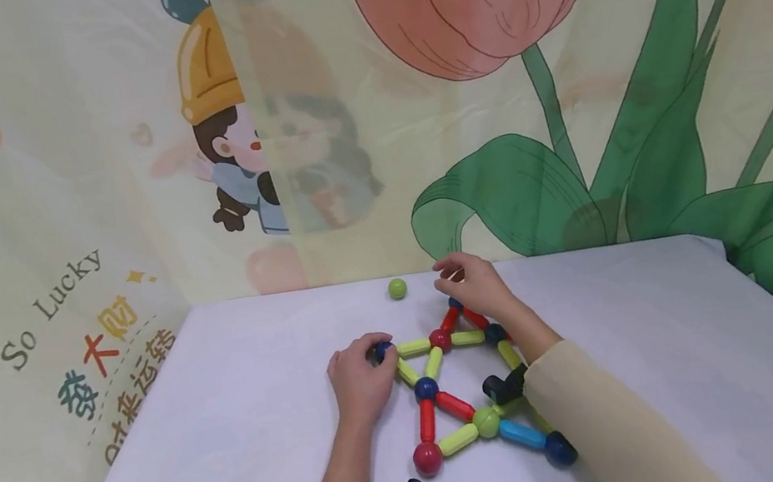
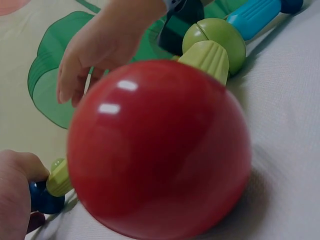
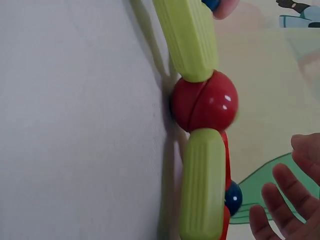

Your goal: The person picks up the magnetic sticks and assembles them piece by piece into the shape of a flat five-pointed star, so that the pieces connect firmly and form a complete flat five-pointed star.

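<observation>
A flat framework of plastic rods and balls, like a magnetic building set, lies on the white cloth. At its left corner, my left hand (image 1: 360, 380) pinches a dark blue ball (image 1: 384, 351) between thumb and fingers. My right hand (image 1: 477, 286) hovers by the blue ball (image 1: 455, 303) at the far tip, its fingers loosely bent and holding nothing. Two red rods run from that tip, one to a red ball (image 3: 205, 102) between yellow-green rods. Nearer stand a large red ball (image 2: 160, 150), a green ball (image 1: 487, 422) and a blue rod (image 1: 522, 434). The right forearm hides part of the framework's right side.
A loose green ball (image 1: 397, 288) lies near the table's far edge, left of the right hand. The white-covered table (image 1: 198, 439) meets a printed curtain (image 1: 336, 114) behind. Black wrist cameras sit on both wrists, the right one (image 1: 506, 385) over the framework.
</observation>
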A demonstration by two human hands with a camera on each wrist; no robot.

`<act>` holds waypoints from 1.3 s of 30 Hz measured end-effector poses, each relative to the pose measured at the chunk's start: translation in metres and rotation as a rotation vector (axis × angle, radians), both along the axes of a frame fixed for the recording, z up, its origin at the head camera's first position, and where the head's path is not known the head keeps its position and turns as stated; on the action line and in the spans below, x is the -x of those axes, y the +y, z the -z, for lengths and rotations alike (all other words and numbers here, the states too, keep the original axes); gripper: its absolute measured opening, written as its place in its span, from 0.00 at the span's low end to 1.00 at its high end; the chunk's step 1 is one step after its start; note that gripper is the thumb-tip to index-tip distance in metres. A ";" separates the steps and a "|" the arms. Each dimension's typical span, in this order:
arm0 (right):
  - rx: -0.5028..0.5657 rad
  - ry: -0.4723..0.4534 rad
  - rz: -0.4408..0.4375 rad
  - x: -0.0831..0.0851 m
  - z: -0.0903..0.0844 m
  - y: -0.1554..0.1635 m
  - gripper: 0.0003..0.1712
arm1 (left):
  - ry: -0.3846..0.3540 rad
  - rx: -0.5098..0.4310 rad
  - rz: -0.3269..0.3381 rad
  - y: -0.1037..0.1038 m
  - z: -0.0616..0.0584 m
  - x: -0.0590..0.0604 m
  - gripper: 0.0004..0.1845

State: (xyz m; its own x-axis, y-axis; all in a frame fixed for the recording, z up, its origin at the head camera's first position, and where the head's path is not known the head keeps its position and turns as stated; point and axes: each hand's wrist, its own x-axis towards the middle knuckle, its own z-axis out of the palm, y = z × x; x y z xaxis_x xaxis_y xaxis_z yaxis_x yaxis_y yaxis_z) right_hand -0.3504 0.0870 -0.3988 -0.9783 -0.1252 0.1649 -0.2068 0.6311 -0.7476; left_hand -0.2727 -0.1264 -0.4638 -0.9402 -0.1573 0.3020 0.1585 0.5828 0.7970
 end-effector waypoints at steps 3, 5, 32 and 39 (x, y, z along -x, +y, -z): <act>-0.026 0.021 -0.007 0.008 0.003 -0.008 0.21 | -0.009 0.000 -0.009 -0.001 -0.001 0.000 0.10; -0.051 0.037 -0.008 0.013 0.006 -0.012 0.22 | -0.011 -0.001 -0.011 -0.001 -0.001 0.000 0.10; -0.393 0.059 -0.115 0.052 0.024 -0.053 0.28 | 0.024 0.026 -0.033 0.003 -0.001 0.004 0.08; -0.393 0.002 -0.128 0.050 0.026 -0.056 0.23 | 0.018 0.015 -0.046 0.003 0.001 0.005 0.08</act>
